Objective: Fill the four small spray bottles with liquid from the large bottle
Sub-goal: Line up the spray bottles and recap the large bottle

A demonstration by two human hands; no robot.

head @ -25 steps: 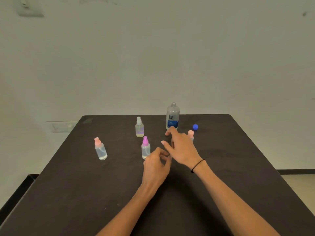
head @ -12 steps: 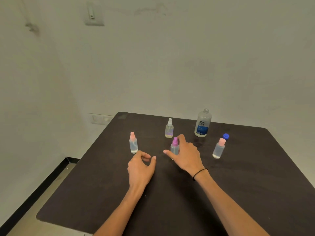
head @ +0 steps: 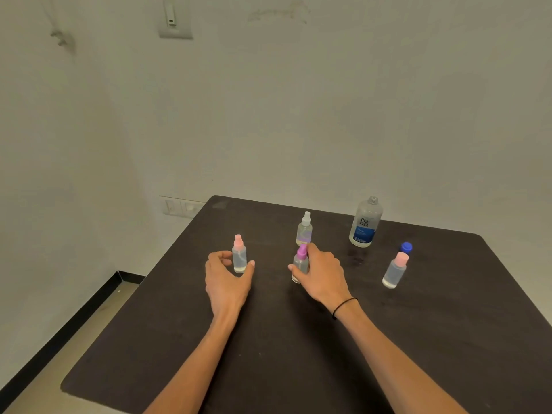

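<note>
Both forearms reach forward side by side. The left hand [head: 227, 279] is cupped, thumb and fingers curved apart. The right hand [head: 321, 273], just beside it, has its thumb and fingers curled forward; a thin black band circles its wrist.

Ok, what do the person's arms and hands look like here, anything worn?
Both forearms are bare, with no sleeves in view. The right wrist carries a thin black band, like a hair tie or cord. The left hand and right hand are bare too: no gloves, and no rings or watch that I can make out.
</note>
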